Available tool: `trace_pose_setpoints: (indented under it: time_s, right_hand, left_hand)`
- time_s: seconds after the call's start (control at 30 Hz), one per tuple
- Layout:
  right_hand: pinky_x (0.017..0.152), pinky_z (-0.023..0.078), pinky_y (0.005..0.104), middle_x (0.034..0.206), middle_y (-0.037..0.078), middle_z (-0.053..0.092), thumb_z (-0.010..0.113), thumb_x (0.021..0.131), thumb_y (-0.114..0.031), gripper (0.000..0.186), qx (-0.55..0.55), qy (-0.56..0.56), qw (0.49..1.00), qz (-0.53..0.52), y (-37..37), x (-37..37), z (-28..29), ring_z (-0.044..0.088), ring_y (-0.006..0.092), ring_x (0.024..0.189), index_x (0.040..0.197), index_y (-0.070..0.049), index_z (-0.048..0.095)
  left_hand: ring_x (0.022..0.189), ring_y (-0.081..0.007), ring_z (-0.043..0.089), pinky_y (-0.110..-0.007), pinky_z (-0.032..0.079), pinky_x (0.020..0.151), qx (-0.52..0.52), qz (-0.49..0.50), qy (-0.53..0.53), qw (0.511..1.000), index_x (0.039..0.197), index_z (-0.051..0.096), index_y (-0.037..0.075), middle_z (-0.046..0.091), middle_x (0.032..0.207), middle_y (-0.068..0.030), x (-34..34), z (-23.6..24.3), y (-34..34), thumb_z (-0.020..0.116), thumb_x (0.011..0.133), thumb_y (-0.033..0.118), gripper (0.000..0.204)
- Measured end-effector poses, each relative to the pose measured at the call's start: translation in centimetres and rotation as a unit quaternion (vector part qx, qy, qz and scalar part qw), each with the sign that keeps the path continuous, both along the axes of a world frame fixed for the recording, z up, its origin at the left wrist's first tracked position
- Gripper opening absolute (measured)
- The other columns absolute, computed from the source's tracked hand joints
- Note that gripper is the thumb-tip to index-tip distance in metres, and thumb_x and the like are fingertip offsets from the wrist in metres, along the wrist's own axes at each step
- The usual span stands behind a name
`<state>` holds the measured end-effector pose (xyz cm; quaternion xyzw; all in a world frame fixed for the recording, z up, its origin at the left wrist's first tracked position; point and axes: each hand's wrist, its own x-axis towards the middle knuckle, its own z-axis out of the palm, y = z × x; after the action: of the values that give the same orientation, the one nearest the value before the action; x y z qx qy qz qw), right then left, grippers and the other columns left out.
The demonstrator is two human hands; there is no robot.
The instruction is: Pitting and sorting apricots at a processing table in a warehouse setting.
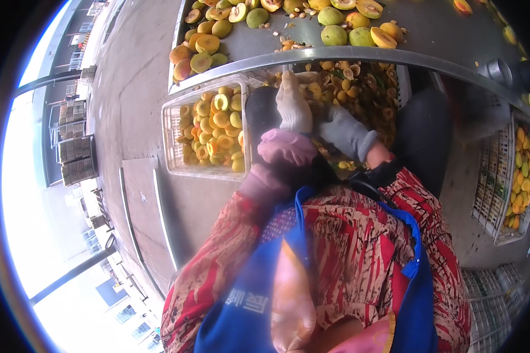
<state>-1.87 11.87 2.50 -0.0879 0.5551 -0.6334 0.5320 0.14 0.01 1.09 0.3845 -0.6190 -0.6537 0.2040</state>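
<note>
My left hand (293,106), in a white glove with a pink knitted cuff, is raised near the metal table's front edge. Its fingers are closed, and a short pale piece sticks up from them; its kind is unclear. To its right, my right hand (343,132), in a grey glove, is held over a crate of fruit scraps (371,97) below the table edge. The fingers are drawn together, and anything in them is hidden. Left of my hands stands a white plastic crate (166,138) filled with yellow halved fruit (215,126), apparently peaches.
On the metal table (288,35) lie yellow-green whole and halved fruits (334,35) with loose pits. Another crate of fruit (523,176) stands at the right, near stacked grey crates (489,300). Beyond the concrete floor (129,94), stacked pallets (76,159) stand at far left.
</note>
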Motion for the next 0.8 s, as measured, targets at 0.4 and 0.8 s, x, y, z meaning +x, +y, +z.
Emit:
trace_pose_setpoints:
  time_s: [0.4,0.8]
  right_hand:
    - [0.078,0.046,0.0264,0.099,0.006,0.064,0.049,0.092,-0.016,0.024,0.033,0.230,0.972,-0.037,0.6,-1.7,-6.0,0.057,0.0109,0.089,0.111,-0.004,0.058]
    - [0.051,0.043,0.0230,0.084,0.001,0.063,0.057,0.089,-0.016,0.022,0.000,0.055,0.998,-0.027,1.3,-0.4,-0.9,0.055,0.0073,0.062,0.110,-0.009,0.059]
  left_hand:
    - [0.072,-0.0179,0.061,-0.028,0.050,0.065,0.144,-0.097,-0.168,0.970,0.112,0.056,0.001,0.062,0.085,-0.0084,-2.6,2.0,0.3,0.036,0.098,0.038,0.044]
    - [0.075,-0.0171,0.060,-0.029,0.050,0.068,0.246,-0.166,0.023,0.955,0.107,0.059,0.005,0.061,0.090,-0.0083,-0.4,2.4,-1.2,0.046,0.094,0.036,0.036]
